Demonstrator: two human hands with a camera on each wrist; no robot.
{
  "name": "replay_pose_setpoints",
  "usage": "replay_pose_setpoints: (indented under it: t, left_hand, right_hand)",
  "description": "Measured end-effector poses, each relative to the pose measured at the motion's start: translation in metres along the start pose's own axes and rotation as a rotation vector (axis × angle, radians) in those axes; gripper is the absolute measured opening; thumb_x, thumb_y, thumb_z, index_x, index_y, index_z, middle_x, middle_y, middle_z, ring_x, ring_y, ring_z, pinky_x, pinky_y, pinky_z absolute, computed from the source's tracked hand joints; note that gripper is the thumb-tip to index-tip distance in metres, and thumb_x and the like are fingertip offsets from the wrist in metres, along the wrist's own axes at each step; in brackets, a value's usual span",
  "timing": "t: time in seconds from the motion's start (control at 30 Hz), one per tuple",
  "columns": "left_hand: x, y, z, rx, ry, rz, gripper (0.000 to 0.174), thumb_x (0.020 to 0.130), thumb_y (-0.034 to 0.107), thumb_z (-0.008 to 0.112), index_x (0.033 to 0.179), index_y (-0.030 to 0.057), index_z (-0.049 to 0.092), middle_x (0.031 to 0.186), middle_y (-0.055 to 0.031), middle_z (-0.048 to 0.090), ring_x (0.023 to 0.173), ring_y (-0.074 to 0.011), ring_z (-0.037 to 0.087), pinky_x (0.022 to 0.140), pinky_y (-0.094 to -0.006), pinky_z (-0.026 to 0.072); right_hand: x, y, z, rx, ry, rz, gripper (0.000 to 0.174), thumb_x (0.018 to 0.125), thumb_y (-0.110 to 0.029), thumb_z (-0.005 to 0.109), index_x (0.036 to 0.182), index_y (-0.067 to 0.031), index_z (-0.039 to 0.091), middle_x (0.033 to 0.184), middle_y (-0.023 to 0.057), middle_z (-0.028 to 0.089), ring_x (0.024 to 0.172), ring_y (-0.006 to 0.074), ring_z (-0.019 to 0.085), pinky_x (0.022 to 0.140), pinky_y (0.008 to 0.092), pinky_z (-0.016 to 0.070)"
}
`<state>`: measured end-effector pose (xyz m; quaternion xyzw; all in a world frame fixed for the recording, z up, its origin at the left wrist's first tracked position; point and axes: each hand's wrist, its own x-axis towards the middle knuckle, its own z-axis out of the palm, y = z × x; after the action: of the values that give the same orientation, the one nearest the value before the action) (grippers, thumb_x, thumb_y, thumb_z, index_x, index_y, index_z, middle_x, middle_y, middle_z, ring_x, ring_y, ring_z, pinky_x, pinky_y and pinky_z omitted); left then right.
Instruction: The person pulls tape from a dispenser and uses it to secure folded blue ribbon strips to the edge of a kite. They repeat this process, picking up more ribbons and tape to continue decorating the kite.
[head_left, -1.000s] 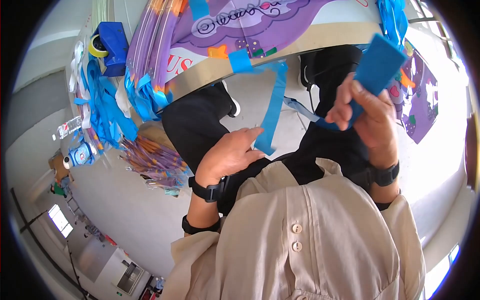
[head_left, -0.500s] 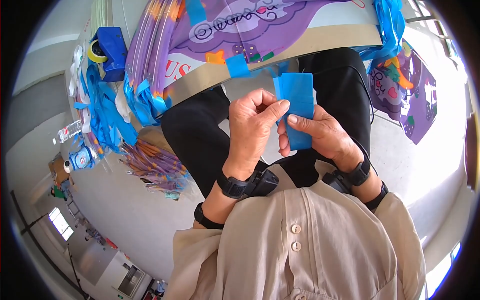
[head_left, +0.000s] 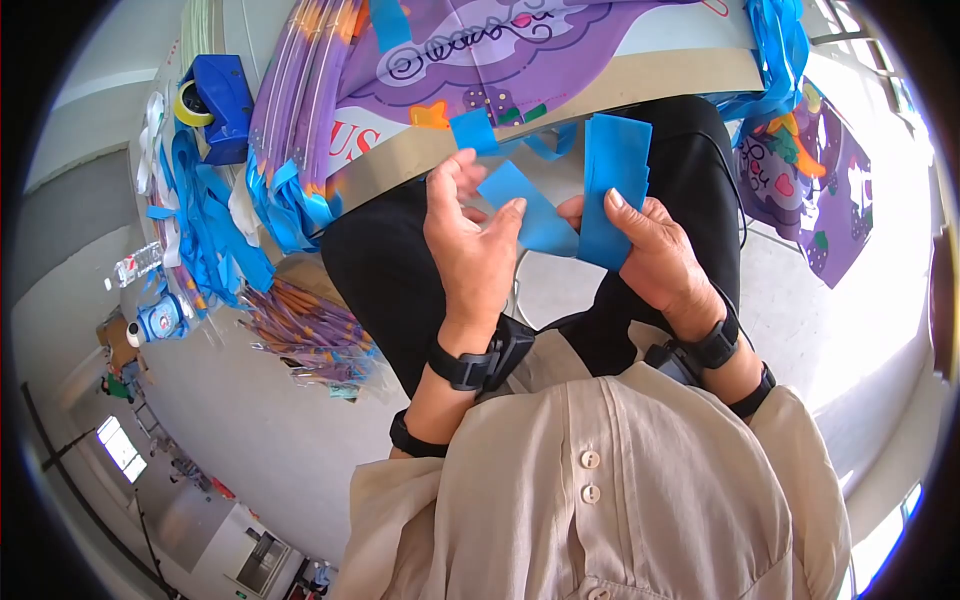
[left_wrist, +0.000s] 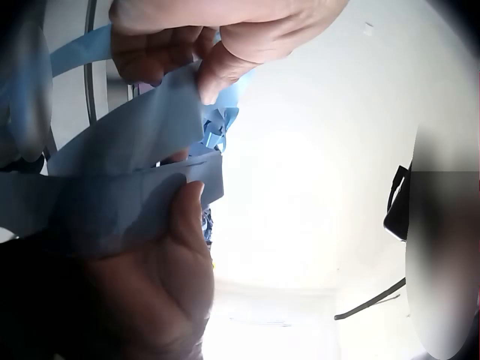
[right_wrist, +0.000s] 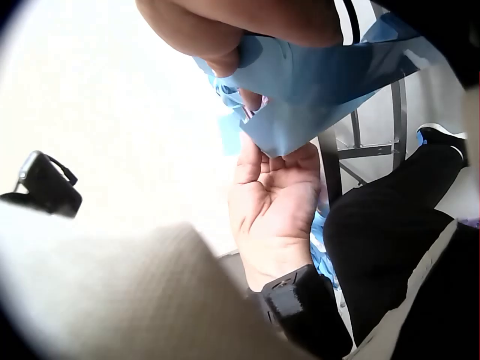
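A folded stack of blue ribbon [head_left: 612, 185] stands upright in the right hand [head_left: 665, 260], pinched between thumb and fingers. From its lower left a flap of the same ribbon [head_left: 530, 208] slants up to the left hand [head_left: 470, 250], whose thumb tip touches the flap's edge while the fingers are raised and bent. In the left wrist view, the left thumb and fingers [left_wrist: 225, 37] hold the flap [left_wrist: 142, 124] above the stack [left_wrist: 127, 206]. The right wrist view has the left palm [right_wrist: 276, 199] turned up under the ribbon [right_wrist: 292, 90].
Ahead, a table edge [head_left: 560, 100] carries purple printed sheets [head_left: 470, 60], with a blue tape dispenser [head_left: 225, 108] at the left. Blue ribbons [head_left: 205, 205] hang beside it. Wrapped purple bundles [head_left: 310, 335] lie on the floor. Another printed piece [head_left: 835, 190] is at the right.
The hands came together from apart, and the right hand brought the ribbon stack to the middle. Since then the left hand has moved left, drawing a flap away from the stack.
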<state>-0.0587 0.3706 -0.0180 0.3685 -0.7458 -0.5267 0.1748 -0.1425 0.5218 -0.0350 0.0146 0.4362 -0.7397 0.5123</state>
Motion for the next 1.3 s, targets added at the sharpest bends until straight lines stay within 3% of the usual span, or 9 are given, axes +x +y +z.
replay_pose_setpoints:
  t: [0.1,0.13,0.27,0.33,0.43,0.87,1.03,1.1,1.3]
  left_hand:
    - [0.004,0.009,-0.001,0.279,0.152,0.545,0.024,0.075,0.006,0.067,0.097,0.0008,0.06,0.094,-0.0102,0.056,0.092,-0.0251,0.05,0.079,-0.0355,0.0409]
    - [0.007,0.014,-0.001,0.228,0.015,0.544,0.016,0.076,0.009,0.067,0.089,0.0,0.062,0.092,-0.0096,0.056,0.093,-0.0283,0.048,0.083,-0.0373,0.0386]
    - [0.006,0.011,0.01,0.018,-0.226,0.349,0.011,0.075,0.007,0.069,0.076,-0.001,0.061,0.085,-0.0079,0.056,0.083,-0.0199,0.051,0.067,-0.0304,0.0431]
    - [0.004,0.008,0.012,-0.282,-0.294,0.0,0.012,0.074,0.004,0.07,0.073,-0.0018,0.059,0.076,-0.0039,0.055,0.067,-0.0108,0.048,0.056,-0.0237,0.0399]
    - [0.0,0.007,0.014,-0.426,-0.257,-0.049,0.014,0.075,0.003,0.069,0.07,-0.0022,0.057,0.07,0.0002,0.052,0.058,-0.0058,0.042,0.054,-0.0208,0.0366]
    - [-0.003,0.007,0.013,-0.538,-0.307,-0.124,0.019,0.077,0.002,0.069,0.067,0.0006,0.053,0.07,0.0025,0.051,0.062,-0.0045,0.042,0.056,-0.0206,0.0349]
    - [-0.002,-0.005,0.004,-0.868,-0.148,-0.22,0.014,0.08,0.004,0.068,0.074,0.0007,0.056,0.073,0.0017,0.055,0.07,-0.0047,0.047,0.068,-0.0206,0.0382]
    - [0.001,-0.016,-0.004,-0.838,-0.087,-0.234,0.014,0.081,0.006,0.067,0.075,0.0019,0.055,0.073,0.0016,0.055,0.067,-0.0054,0.047,0.064,-0.0209,0.039]
    - [0.005,-0.036,-0.039,-0.067,0.058,-0.061,0.02,0.08,-0.001,0.064,0.07,0.0032,0.048,0.06,0.0049,0.041,0.055,-0.0013,0.035,0.049,-0.0184,0.0295]
  right_hand:
    - [0.0,0.0,0.0,-0.077,-0.053,0.023,0.038,0.093,-0.035,0.05,0.104,-0.0009,0.063,0.094,0.0074,0.065,0.089,0.0133,0.058,0.086,0.0273,0.0434]
    - [-0.001,0.0,0.0,-0.119,-0.071,0.025,0.038,0.093,-0.035,0.05,0.105,-0.0015,0.063,0.093,0.0057,0.064,0.088,0.0116,0.057,0.085,0.0258,0.0427]
    - [-0.003,0.003,-0.002,-0.212,-0.059,0.057,0.038,0.093,-0.036,0.05,0.105,-0.0028,0.063,0.094,0.0028,0.064,0.088,0.0082,0.055,0.083,0.0242,0.0415]
    - [-0.005,-0.003,0.004,-0.166,-0.062,0.054,0.037,0.093,-0.036,0.05,0.105,-0.0031,0.063,0.094,0.0008,0.064,0.087,0.0058,0.053,0.081,0.0236,0.0409]
    - [-0.005,-0.003,-0.004,-0.187,-0.077,0.098,0.038,0.093,-0.036,0.05,0.104,-0.0023,0.063,0.094,0.0014,0.064,0.087,0.0061,0.053,0.082,0.0237,0.0405]
    - [-0.002,0.01,-0.002,-0.178,0.022,0.062,0.041,0.091,-0.042,0.052,0.097,-0.0024,0.064,0.085,-0.0027,0.06,0.078,0.0025,0.046,0.069,0.0206,0.0383]
    - [0.001,-0.001,-0.001,0.041,0.122,-0.116,0.04,0.092,-0.038,0.051,0.101,-0.0011,0.063,0.095,0.0059,0.063,0.089,0.0128,0.057,0.086,0.028,0.0427]
    - [0.004,-0.001,-0.006,0.161,0.083,-0.239,0.039,0.095,-0.033,0.046,0.102,0.0016,0.061,0.102,0.012,0.062,0.097,0.0208,0.059,0.094,0.0359,0.0421]
    - [-0.001,-0.018,-0.018,0.199,0.002,-0.209,0.035,0.096,-0.031,0.044,0.097,0.0011,0.058,0.073,0.0058,0.058,0.064,0.0158,0.057,0.071,0.0337,0.0487]
